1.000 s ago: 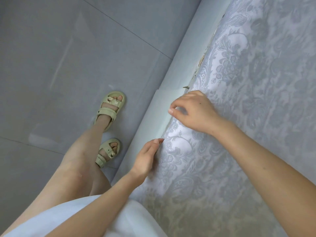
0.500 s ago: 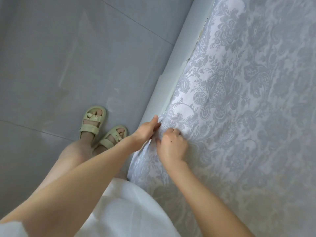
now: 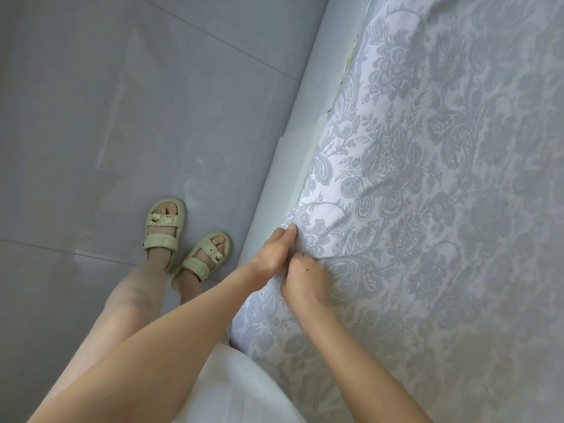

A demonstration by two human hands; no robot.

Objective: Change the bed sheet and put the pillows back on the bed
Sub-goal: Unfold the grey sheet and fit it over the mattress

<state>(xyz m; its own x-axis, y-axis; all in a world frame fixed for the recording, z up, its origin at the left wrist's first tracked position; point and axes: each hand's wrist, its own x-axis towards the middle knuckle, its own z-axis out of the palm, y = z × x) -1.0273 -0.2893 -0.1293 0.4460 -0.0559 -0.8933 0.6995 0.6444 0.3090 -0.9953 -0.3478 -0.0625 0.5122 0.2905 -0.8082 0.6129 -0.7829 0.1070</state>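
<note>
Close to the side of the bed, both hands meet on the bed sheet (image 3: 427, 209), a white cloth printed all over with grey-blue flowers and paisley leaves. It fills the right half of the view, spread over the top of the bed. The left hand (image 3: 274, 253) reaches in from the lower left, its fingers held together and pointing up along the sheet's edge. It pinches a fold of the cloth right where the sheet drops over the side. The right hand (image 3: 305, 280) touches the left one, its back turned up and its fingers curled down into the fabric, gripping a small bunch of the sheet. Short creases run out from that grip toward the right. Along the sheet's edge runs the pale bed frame (image 3: 311, 111), a smooth strip going from the top of the view down toward the hands. The sheet's slightly wavy border lies against it. To the left of the frame is the grey tiled floor (image 3: 106, 117), crossed by thin joint lines. The person stands there with bare legs, both feet in pale green sandals (image 3: 158, 241) set close together near the frame. A white garment (image 3: 244, 389) shows at the bottom, between the two forearms.
</note>
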